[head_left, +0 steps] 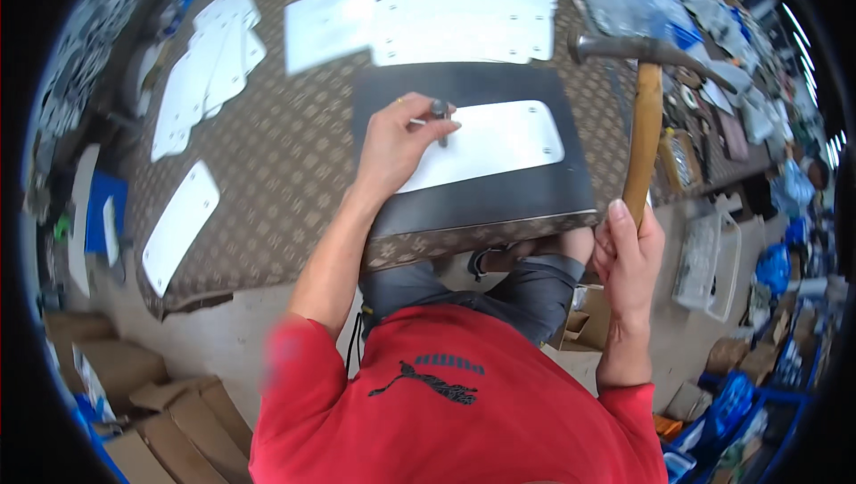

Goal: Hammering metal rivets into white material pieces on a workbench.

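My left hand [394,147] pinches a short metal punch [440,110] between thumb and fingers. The punch stands roughly upright over a white flat piece [495,140] with rounded corners and small slots near its right end; part of the piece is hidden under the hand. It lies on a dark, smooth board [486,197] at the table's front edge. To the right, my right hand [631,248] grips the wooden handle of a hammer [646,118]. The hammer's metal head is raised, apart from the board and the punch.
The table [276,163] has a brown patterned cover. More white pieces [464,16] lie behind the board, with others overlapping [214,65] at the left and a single strip [181,227] near the front left. Plastic bags [624,2] and tools clutter the right; cardboard boxes [174,413] stand lower left.
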{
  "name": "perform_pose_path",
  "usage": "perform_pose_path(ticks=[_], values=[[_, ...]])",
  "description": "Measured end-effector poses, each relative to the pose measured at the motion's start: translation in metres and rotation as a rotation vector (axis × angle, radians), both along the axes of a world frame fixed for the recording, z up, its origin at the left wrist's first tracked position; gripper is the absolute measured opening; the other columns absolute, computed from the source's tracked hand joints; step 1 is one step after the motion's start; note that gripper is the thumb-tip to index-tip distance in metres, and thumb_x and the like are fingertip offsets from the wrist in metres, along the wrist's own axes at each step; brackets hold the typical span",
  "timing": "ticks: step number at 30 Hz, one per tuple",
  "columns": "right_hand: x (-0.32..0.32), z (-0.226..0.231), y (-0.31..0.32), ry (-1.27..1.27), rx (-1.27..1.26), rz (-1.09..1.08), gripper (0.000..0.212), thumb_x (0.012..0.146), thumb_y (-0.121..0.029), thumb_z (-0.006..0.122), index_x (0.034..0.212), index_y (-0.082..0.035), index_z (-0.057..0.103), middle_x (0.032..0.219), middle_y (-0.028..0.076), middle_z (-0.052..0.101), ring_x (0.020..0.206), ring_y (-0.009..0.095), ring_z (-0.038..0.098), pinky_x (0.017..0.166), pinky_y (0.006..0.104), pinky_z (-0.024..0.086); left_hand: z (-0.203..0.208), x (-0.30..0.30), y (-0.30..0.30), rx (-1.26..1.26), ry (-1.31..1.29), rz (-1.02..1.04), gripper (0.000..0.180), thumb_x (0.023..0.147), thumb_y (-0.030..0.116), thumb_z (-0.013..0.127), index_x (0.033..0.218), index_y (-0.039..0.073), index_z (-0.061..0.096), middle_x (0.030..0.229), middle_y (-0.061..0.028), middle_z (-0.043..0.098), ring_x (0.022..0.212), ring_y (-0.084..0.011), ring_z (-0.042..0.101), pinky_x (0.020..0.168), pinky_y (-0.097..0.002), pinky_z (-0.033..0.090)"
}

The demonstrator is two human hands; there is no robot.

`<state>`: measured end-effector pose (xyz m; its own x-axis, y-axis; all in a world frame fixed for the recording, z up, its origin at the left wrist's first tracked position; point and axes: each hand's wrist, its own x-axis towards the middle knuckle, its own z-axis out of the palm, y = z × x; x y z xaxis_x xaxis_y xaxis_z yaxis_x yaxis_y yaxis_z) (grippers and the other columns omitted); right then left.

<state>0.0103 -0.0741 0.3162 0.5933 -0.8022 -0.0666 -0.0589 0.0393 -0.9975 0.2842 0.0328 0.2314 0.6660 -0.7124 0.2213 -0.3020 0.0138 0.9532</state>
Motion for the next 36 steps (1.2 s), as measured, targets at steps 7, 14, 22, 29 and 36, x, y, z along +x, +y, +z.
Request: perform_pose_path(ticks=[7,14,22,29,36], values=[[-0.028,0.012,-0.011,-0.083,0.102,-0.227,0.024,0.106,-0.025,0.055,0.089,-0.011,0.045,0.063,-0.006,0.038,0.044,0.002,0.029,0.038,0.0196,0.023,-0.029,-0.001,-0.147,-0.096,0.098,-0.2,0.02,0.088,0.01,0.074,0.105,0.0,0.074,0.09,-0.0069,0.071,0.081,-0.0128,0.066,0.076,-0.0276,0.05],[-0.038,-0.002,-0.024,0.0,0.06,-0.286,0.025,0.105,-0.027,0.055,0.089,-0.011,0.046,0.062,-0.006,0.039,0.044,0.002,0.029,0.038,0.0198,0.023,-0.041,-0.014,-0.177,-0.009,-0.037,-0.243,0.02,0.087,0.014,0.076,0.102,0.001,0.075,0.081,-0.0068,0.068,0.071,-0.0127,0.057,0.069,-0.0304,0.047],[-0.026,0.062,-0.059,-0.473,-0.32,-0.392,0.03,0.105,-0.03,0.054,0.083,-0.009,0.05,0.062,-0.002,0.047,0.047,0.006,0.04,0.04,0.0227,0.028,-0.039,-0.019,-0.179,0.018,-0.04,-0.238,0.021,0.088,0.015,0.075,0.104,0.001,0.075,0.083,-0.0063,0.069,0.073,-0.0126,0.059,0.071,-0.0293,0.047],[-0.006,-0.065,-0.102,0.501,-0.813,0.054,0.027,0.104,-0.027,0.058,0.087,-0.006,0.056,0.064,-0.002,0.05,0.052,0.009,0.045,0.047,0.0268,0.033,-0.045,-0.009,-0.182,0.063,-0.129,-0.226,0.019,0.09,0.013,0.073,0.105,0.001,0.074,0.085,-0.0046,0.071,0.076,-0.0113,0.062,0.074,-0.0272,0.049],[-0.044,-0.018,-0.056,0.29,-0.309,-0.192,0.027,0.099,-0.023,0.067,0.09,0.001,0.059,0.06,0.005,0.051,0.056,0.009,0.046,0.051,0.03,0.038,-0.017,-0.043,-0.15,-0.064,-0.005,-0.326,0.018,0.088,0.013,0.076,0.099,-0.001,0.073,0.085,-0.0073,0.068,0.075,-0.0143,0.063,0.073,-0.0303,0.049]])
